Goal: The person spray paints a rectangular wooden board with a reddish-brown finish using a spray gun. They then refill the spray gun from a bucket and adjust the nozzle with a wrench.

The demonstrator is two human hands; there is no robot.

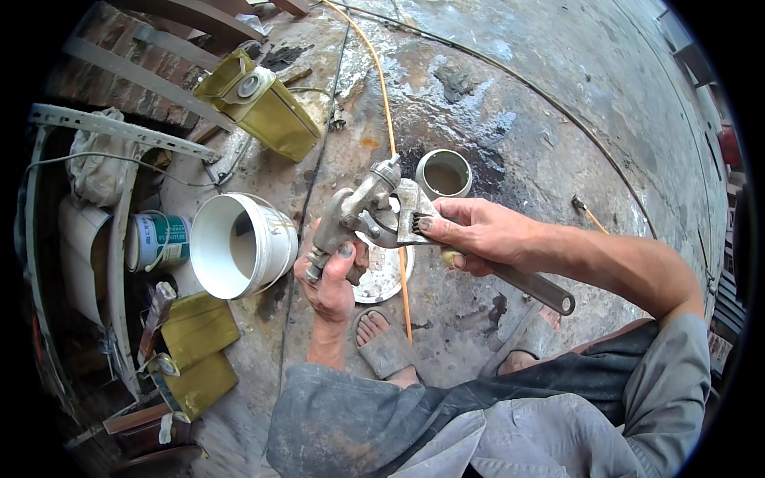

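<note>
My left hand (328, 283) is wrapped around the grip of a worn metal spray gun (351, 209), holding it above the floor with its nozzle end up. My right hand (482, 233) grips an adjustable wrench (530, 288) near its head, thumb on the adjusting screw. The wrench jaws are at the fitting on the gun's right side; whether they are tight on it I cannot tell. Behind the tools, a pale cup (420, 171) with murky liquid stands on the floor. A white round lid (376, 288) lies below my hands, partly hidden by them.
To the left stand a white bucket (275, 247), a blue-green paint can (163, 240) and an angled metal rack (119, 131). Yellow-gold rectangular tins (279, 115) are at upper and lower left. An orange hose (382, 88) and dark cables (550, 95) cross the stained floor.
</note>
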